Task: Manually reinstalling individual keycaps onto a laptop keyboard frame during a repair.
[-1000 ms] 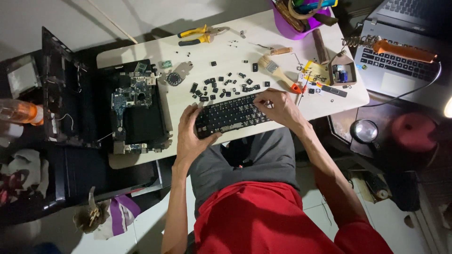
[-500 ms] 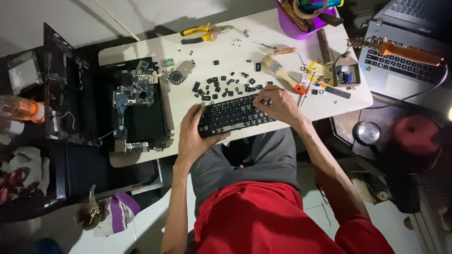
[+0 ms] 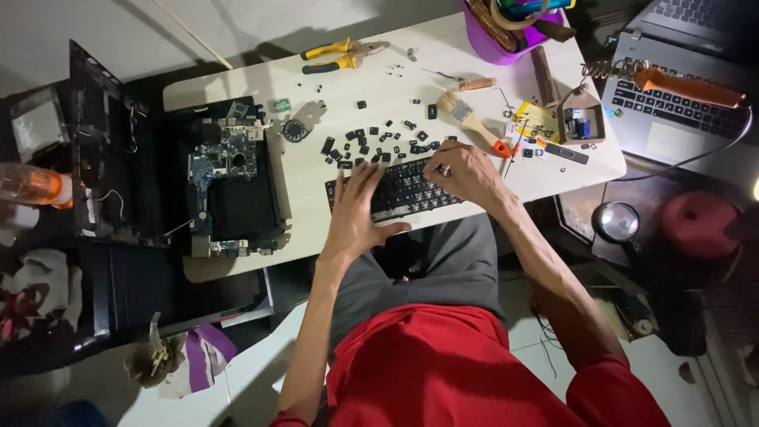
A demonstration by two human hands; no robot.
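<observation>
Resting left hand (image 3: 356,213) flat on keyboard (image 3: 403,190); right hand (image 3: 466,170) at its top edge.

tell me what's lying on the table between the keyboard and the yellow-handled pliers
In the head view, loose black keycaps lie scattered on the white table between the keyboard and the yellow-handled pliers.

White table (image 3: 395,87): black keyboard (image 3: 407,191), loose keycaps (image 3: 371,146), opened laptop base (image 3: 233,186), pliers (image 3: 336,54), paintbrush (image 3: 473,122).
</observation>
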